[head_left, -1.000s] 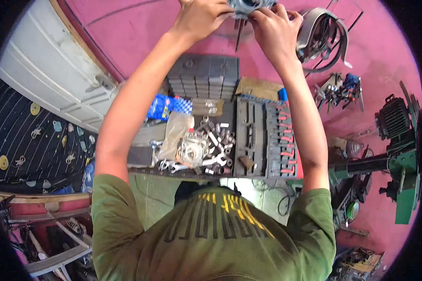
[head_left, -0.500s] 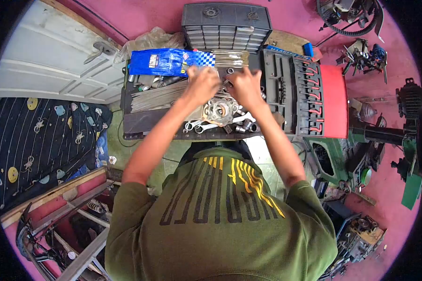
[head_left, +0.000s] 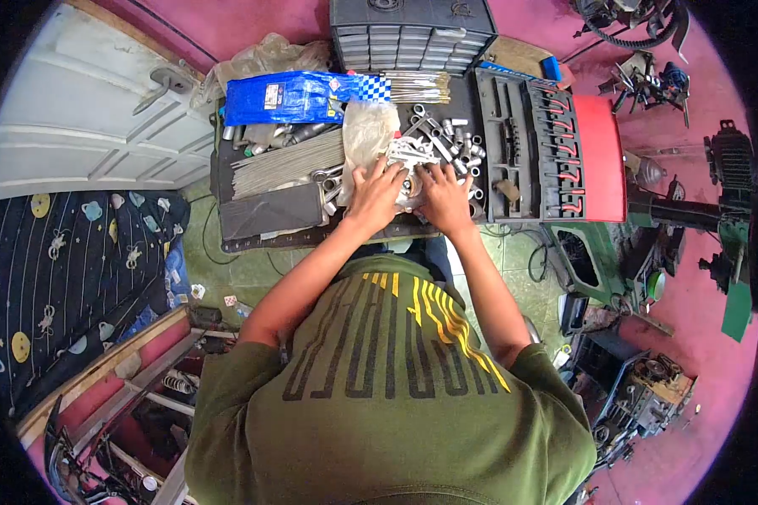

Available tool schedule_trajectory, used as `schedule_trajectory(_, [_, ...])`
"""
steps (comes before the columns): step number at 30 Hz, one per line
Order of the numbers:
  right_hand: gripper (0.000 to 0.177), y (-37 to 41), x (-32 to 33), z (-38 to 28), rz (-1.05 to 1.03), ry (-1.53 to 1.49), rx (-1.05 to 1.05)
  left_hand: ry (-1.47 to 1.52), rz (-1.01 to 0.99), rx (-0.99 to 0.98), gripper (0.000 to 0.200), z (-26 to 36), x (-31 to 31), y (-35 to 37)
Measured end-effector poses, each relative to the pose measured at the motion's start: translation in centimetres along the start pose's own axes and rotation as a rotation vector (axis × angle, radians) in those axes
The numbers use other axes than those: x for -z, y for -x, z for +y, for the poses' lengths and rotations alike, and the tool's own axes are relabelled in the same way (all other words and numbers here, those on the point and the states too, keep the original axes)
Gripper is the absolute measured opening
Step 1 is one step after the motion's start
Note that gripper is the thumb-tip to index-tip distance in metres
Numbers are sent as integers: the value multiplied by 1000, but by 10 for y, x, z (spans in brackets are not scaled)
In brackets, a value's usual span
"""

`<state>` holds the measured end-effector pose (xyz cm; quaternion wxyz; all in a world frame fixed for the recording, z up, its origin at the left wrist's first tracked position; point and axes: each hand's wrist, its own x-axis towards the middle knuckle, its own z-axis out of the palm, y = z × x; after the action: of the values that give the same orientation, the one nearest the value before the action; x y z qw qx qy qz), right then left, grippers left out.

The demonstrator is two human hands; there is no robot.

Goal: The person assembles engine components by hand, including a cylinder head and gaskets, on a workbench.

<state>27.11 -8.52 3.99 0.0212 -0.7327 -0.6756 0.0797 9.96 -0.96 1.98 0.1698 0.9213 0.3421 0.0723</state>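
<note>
Side by side at the front middle of the bench, my left hand (head_left: 376, 196) and my right hand (head_left: 445, 199) rest on a metal engine part (head_left: 409, 182) with a round opening. My fingers curl over its left and right sides, and much of it is hidden beneath them. Just beyond my fingertips lies a cluster of pale, shiny pieces (head_left: 413, 152), too small to make out. A creased translucent plastic bag (head_left: 365, 139) lies beyond my left hand. Loose sockets (head_left: 472, 151) and spanners (head_left: 427, 126) lie beyond my right hand.
A blue plastic packet (head_left: 290, 98) and thin metal rods (head_left: 286, 164) lie to the left. Behind stands a grey drawer cabinet (head_left: 413, 42). An open tool case (head_left: 497, 143) with red-marked tools (head_left: 564, 156) is at the right. A dark flat box (head_left: 274, 210) sits front left.
Both hands have come down toward me from above the engine part and now rest on it. The plastic bag and pale pieces beyond it now show. The camera view has shifted slightly.
</note>
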Motion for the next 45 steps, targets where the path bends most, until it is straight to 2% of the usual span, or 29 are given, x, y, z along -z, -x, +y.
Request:
schedule_trajectory(6, [89,5,-7,-4,21,4,-36,82,-13,-11,72,0,1,5])
schedule_trajectory(10, [82,6,4,-8,6,-53,-41,129,21,-22,73,-4,6,7])
schedule_trajectory(17, [79,0,2,-3,164,-43,-42,72,64,17,81,-11,13,0])
schedule_trajectory(24, [72,-23,25,9,226,29,-92,59,44,-33,79,-11,34,-45])
schedule_trajectory(27, [72,-39,39,17,368,105,-137,-18,83,-128,79,-6,56,-77])
schedule_trajectory(30, [74,-60,77,32,397,78,-188,-90,182,-203,79,2,79,-116])
schedule_trajectory(35, [75,-102,152,70,620,204,-157,-248,376,-291,80,25,145,-185])
schedule_trajectory(36, [81,-109,172,75,649,270,-181,-288,406,-296,79,33,163,-197])
schedule_trajectory(41, [68,-135,261,97,887,406,-139,-439,714,-347,78,65,235,-242])
schedule_trajectory(45, [70,-144,325,104,1069,460,-75,-520,883,-364,71,84,292,-261])
